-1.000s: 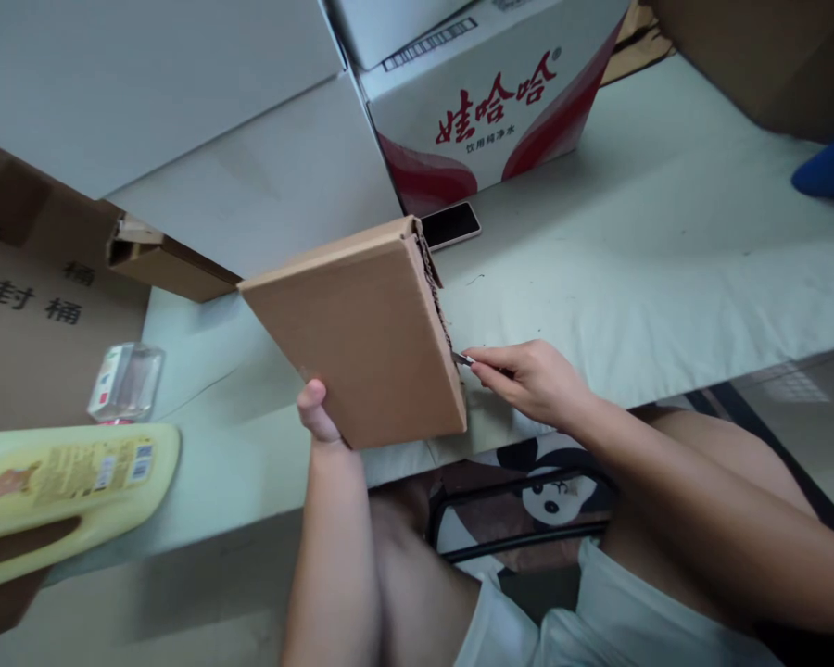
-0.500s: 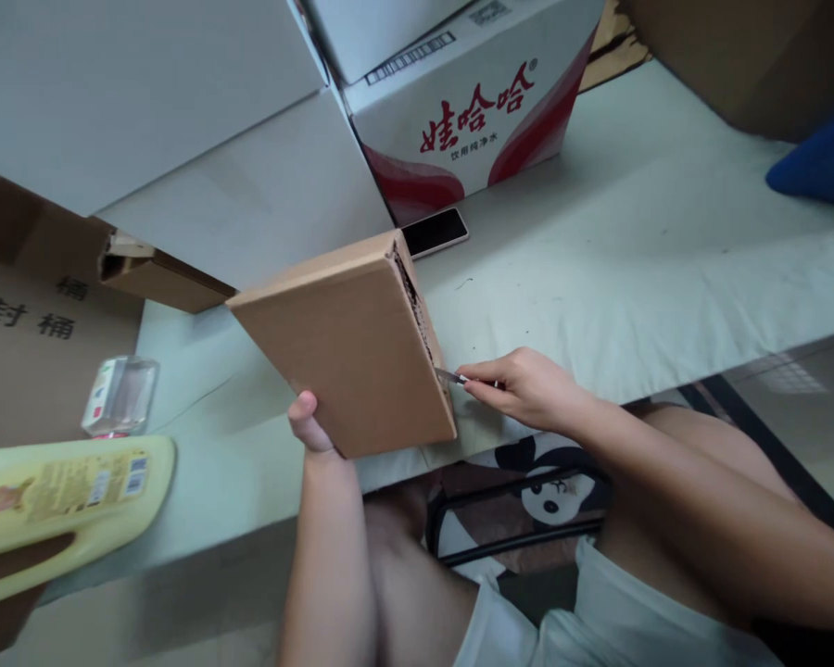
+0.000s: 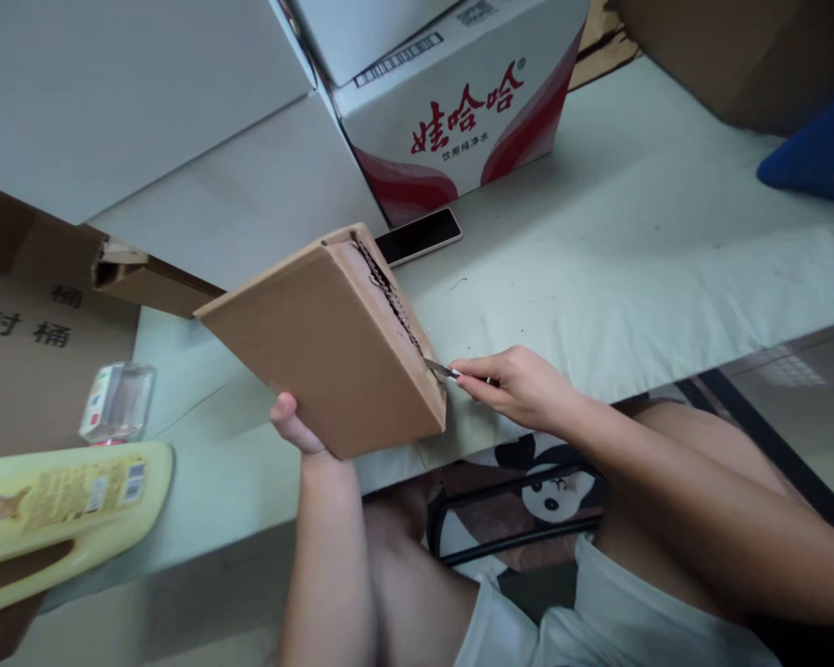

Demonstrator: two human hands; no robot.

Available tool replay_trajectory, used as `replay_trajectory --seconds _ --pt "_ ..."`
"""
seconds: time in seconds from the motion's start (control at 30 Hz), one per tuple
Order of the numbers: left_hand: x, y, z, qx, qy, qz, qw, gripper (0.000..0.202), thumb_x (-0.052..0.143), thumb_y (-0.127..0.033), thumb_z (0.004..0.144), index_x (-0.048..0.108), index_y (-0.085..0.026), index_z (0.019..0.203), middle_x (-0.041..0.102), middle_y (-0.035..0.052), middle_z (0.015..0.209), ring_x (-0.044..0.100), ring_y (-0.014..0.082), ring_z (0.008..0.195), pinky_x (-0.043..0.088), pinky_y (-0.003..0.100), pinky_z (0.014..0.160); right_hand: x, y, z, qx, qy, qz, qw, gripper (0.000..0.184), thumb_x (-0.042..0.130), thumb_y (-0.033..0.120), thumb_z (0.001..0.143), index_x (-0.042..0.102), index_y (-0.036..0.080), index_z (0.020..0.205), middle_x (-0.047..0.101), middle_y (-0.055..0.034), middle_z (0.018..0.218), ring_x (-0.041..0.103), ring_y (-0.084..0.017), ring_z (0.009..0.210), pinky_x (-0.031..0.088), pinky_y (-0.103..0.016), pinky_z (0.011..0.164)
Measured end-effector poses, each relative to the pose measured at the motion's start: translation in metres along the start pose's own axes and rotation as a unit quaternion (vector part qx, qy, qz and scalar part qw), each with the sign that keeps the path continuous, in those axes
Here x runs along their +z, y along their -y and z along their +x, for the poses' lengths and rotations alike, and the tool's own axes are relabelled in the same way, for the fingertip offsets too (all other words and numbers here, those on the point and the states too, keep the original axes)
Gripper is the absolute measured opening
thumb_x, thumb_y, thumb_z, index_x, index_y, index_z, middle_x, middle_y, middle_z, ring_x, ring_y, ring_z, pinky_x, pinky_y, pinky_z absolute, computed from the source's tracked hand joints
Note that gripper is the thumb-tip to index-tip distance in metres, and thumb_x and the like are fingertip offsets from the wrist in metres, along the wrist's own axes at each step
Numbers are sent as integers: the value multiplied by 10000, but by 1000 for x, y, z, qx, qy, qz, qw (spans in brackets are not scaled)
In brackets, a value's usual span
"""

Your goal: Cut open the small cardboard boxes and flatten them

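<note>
A flat brown cardboard box (image 3: 326,352) is held tilted up over the near edge of the table. My left hand (image 3: 297,428) grips its lower left edge, with the thumb on the face towards me and the other fingers hidden behind. Along the box's right side runs a ragged, torn slit. My right hand (image 3: 507,384) is closed round a small knife (image 3: 443,369), whose handle is mostly covered by the fingers. The blade meets the lower end of the slit; how deep its tip goes is hidden.
Behind the box lies a phone (image 3: 421,236) beside a white and red carton (image 3: 465,130). Large white boxes (image 3: 236,195) stand at the back left. A clear bottle (image 3: 118,403) and a yellow jug (image 3: 76,519) lie on the left. Something blue (image 3: 816,157) is at the far right.
The box has turned a little and shifted left, so more of its slit side shows. The knife stays at the slit's lower end, with more of the blade visible.
</note>
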State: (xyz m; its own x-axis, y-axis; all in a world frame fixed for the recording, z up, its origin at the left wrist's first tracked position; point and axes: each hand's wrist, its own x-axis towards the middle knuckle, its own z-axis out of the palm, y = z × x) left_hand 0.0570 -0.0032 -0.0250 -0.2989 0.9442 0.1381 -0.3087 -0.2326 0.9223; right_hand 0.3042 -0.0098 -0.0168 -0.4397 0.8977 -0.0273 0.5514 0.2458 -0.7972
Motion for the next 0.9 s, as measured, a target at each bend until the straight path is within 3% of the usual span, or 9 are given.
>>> replay_trajectory --seconds 0.23,0.47,0.67,0.9 --pt "7 1 -1 -5 -8 -13 1000 510 534 -566 757 643 -352 1207 706 6 1199 543 318 1278 545 436 892 0 0 -1 18 13 7 1000 365 455 360 942 752 244 1120 561 21 559 355 -101 479 283 -255 538" --pt "7 3 -4 -48 29 -20 998 595 626 -543 707 629 -305 1253 703 52 1192 612 328 1176 565 424 831 6 -2 0 23 13 -12 1000 381 483 367 928 743 230 1170 680 -25 652 439 -114 487 334 -265 565" --pt "-2 2 0 -16 12 -52 998 510 593 -558 752 616 -341 1213 690 12 1229 551 319 1258 506 439 955 5 -2 2 6 -8 1 1000 382 453 386 945 742 249 1153 681 -16 673 449 -111 511 315 -257 570" --pt "1 3 7 48 -6 -133 990 485 622 -453 764 611 -212 1185 671 63 1243 545 303 1247 435 437 1048 2 1 0 13 7 -7 1000 393 433 387 947 747 209 1101 523 20 557 315 -99 491 269 -253 559"
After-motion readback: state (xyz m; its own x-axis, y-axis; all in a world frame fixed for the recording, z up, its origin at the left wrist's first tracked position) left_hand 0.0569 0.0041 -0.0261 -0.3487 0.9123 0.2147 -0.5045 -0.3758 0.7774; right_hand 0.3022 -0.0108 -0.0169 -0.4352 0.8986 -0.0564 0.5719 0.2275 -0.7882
